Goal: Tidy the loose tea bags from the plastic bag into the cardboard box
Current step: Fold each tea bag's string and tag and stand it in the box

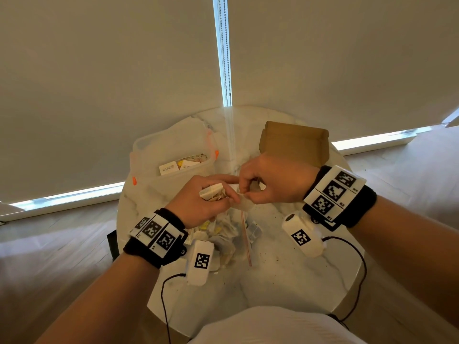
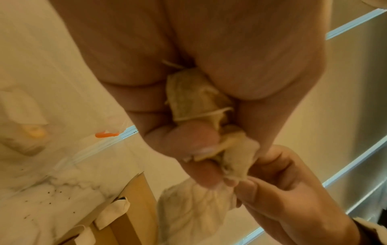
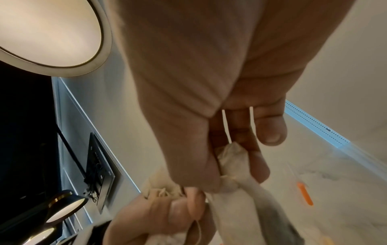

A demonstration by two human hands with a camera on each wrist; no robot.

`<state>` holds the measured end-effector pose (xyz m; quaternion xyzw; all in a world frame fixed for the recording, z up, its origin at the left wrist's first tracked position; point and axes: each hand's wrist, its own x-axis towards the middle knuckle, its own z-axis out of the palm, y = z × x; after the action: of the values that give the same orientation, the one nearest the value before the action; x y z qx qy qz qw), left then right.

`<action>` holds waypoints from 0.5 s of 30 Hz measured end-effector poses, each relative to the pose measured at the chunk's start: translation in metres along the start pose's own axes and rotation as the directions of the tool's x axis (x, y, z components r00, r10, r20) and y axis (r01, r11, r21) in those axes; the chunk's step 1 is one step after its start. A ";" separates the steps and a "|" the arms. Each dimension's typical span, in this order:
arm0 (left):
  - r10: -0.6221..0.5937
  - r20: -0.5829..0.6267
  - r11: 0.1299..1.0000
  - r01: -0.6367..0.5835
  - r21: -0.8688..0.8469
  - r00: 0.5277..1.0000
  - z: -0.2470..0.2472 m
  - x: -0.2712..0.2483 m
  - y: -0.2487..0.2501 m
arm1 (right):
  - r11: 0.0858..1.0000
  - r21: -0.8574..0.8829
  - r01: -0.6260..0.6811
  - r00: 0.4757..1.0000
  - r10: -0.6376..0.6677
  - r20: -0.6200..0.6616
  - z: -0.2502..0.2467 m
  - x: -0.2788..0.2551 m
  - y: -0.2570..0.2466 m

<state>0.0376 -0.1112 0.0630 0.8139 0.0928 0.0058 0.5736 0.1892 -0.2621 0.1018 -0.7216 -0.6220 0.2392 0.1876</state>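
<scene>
My left hand (image 1: 223,194) grips a bunch of several beige tea bags (image 1: 212,192) above the middle of the round marble table (image 1: 285,281). My right hand (image 1: 244,192) meets it and pinches one tea bag (image 1: 244,204) at the edge of the bunch. In the left wrist view my curled left fingers (image 2: 188,140) hold the tea bags (image 2: 188,97), and another tea bag (image 2: 192,210) hangs below. The right wrist view has my thumb and finger pinching a tea bag (image 3: 232,159). The open cardboard box (image 1: 295,142) stands behind my right hand. A clear plastic bag (image 1: 223,234) of loose tea bags lies under my hands.
A second clear zip bag (image 1: 171,150) with an orange slider (image 1: 216,153) and white sachets inside lies at the back left. Tea crumbs (image 1: 273,254) dot the table. Cables from the wrist cameras trail over the table's near edge (image 1: 347,294). A window blind (image 1: 99,83) hangs just behind the table.
</scene>
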 end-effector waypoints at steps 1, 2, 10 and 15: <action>0.003 0.000 1.000 -0.003 -0.010 1.000 -0.001 0.000 -0.001 | 1.000 0.005 0.015 1.000 -0.015 0.003 0.001 0.000 -0.001; 0.005 -0.003 1.000 -0.005 -0.027 1.000 -0.002 0.000 -0.001 | 1.000 0.014 0.028 1.000 -0.028 0.000 0.002 0.000 -0.001; -0.112 -0.011 0.987 0.110 -0.115 0.994 0.002 -0.005 -0.010 | 0.997 0.055 0.058 0.998 -0.056 -0.033 0.020 -0.003 -0.002; -0.123 -0.001 0.985 0.122 -0.124 0.992 0.003 -0.008 -0.013 | 0.994 0.088 0.068 0.995 -0.061 -0.085 0.027 -0.010 0.003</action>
<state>0.0288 -0.1114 0.0509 0.7695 0.1447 -0.0200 0.6217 0.1745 -0.2726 0.0794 -0.7010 -0.6252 0.2314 0.2534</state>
